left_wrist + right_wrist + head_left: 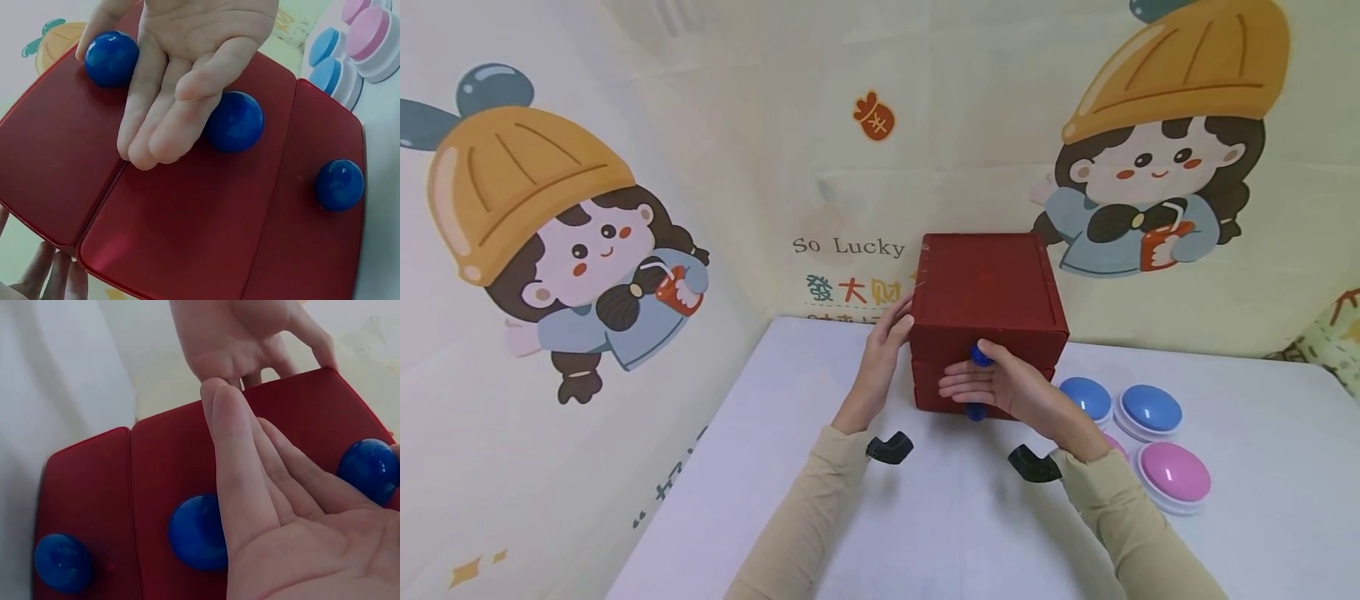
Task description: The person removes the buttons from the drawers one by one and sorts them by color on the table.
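Observation:
A dark red box (988, 283) with stacked drawer fronts stands against the back wall. Round blue knobs sit on its front, with the top knob (111, 59), middle knob (235, 122) and bottom knob (339, 185) showing in the left wrist view. My right hand (1011, 383) is at the front, pinching the top knob between thumb and index finger. Its other fingers stretch out across the drawer fronts, beside the middle knob. My left hand (880, 358) rests against the box's left side, fingers extended along it; part of them is hidden behind the box.
Right of the box on the white table (940, 517) are round push buttons: two blue ones, a blue button (1152, 408) among them, and pink ones, with a pink button (1176, 472) nearest. My right forearm partly covers another pink one. A printed cloth (820, 183) hangs behind.

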### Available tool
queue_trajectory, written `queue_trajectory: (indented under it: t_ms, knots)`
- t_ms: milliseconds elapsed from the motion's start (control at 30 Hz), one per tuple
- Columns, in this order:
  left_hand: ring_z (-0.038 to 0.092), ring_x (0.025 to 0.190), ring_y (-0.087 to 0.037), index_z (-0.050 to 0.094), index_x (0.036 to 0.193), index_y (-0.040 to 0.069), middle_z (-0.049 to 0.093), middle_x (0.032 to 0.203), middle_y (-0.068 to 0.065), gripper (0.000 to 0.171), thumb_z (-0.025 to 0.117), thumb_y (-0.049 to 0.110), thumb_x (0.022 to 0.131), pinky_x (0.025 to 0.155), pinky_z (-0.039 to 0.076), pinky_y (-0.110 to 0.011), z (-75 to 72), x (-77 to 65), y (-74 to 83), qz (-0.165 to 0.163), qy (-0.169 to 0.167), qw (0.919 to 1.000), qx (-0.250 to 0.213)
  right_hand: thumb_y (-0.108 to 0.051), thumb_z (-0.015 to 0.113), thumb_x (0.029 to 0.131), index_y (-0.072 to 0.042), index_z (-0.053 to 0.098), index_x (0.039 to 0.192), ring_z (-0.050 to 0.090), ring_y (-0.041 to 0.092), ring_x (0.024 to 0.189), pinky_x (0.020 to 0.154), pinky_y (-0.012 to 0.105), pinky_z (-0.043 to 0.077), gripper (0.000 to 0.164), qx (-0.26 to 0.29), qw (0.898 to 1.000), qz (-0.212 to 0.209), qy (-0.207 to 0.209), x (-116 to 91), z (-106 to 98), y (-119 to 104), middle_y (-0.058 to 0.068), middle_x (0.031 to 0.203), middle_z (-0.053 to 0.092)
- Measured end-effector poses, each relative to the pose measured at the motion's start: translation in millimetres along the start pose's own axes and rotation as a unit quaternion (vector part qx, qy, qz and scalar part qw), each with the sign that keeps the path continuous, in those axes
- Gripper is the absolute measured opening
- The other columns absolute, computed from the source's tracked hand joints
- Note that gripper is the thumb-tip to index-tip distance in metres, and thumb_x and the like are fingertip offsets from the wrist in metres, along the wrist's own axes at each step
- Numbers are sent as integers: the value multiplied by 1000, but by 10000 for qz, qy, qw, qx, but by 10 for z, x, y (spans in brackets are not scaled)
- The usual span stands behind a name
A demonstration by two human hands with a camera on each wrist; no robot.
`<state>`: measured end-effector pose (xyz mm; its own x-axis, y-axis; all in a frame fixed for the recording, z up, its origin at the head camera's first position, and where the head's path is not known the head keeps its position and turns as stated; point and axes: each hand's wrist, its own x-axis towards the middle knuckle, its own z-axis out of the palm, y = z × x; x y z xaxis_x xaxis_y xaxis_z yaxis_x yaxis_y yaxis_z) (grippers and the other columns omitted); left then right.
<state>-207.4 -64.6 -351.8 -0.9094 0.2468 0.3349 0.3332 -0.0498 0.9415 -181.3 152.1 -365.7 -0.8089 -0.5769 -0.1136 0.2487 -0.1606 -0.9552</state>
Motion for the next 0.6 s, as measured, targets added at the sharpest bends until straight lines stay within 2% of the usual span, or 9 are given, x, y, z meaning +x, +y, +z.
queue_trajectory:
  t_ms: [167, 333, 600]
  knots:
    - [45, 120, -15, 38, 140, 11, 47, 134, 1, 45, 44, 25, 98, 99, 37, -38, -1, -1, 14, -15, 84, 9999, 63, -48, 34, 97, 6, 41, 129, 54, 34, 112, 96, 40, 41, 64, -69, 9998, 169, 120, -19, -3, 7, 22, 126, 52]
    - [47, 118, -14, 41, 139, 11, 49, 133, 2, 45, 47, 26, 96, 97, 39, -36, -5, -4, 46, -108, 82, 9998, 158, -48, 34, 96, 5, 39, 132, 52, 33, 115, 97, 39, 41, 63, -97, 9997, 158, 173, -82, -22, 0, 21, 129, 50]
    - [48, 118, -15, 46, 134, 8, 52, 128, -2, 43, 52, 23, 95, 97, 40, -36, -21, -93, 164, -229, 345, 9988, 266, -47, 34, 97, 2, 41, 133, 54, 32, 113, 96, 45, 40, 61, -759, 9961, 203, 403, -237, -43, -49, 21, 129, 50]
